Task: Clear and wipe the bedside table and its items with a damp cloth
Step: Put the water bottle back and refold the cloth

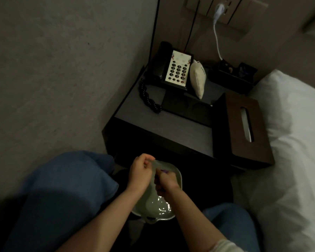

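A pale green basin (pixel 177 176) with water in it sits low between my knees, in front of the bedside table (pixel 180 131). Both hands are over the basin. My left hand (pixel 140 172) has its fingers curled and pinches the edge of a pale cloth (pixel 154 161). My right hand (pixel 166 181) grips the same cloth lower down, where a small purple patch shows; most of the cloth is hidden by the hands. On the table stand a black telephone (pixel 177 70), a small cream pouch (pixel 197 79), a flat black tray (pixel 185 106) and a brown tissue box (pixel 244 124).
A black organiser (pixel 231 75) with small items stands at the table's back right, under a white charger cable (pixel 216 37) plugged into the wall. The wall lies to the left. A white bed and pillow (pixel 295 135) lie to the right. My blue-jeaned knees (pixel 65 188) flank the basin.
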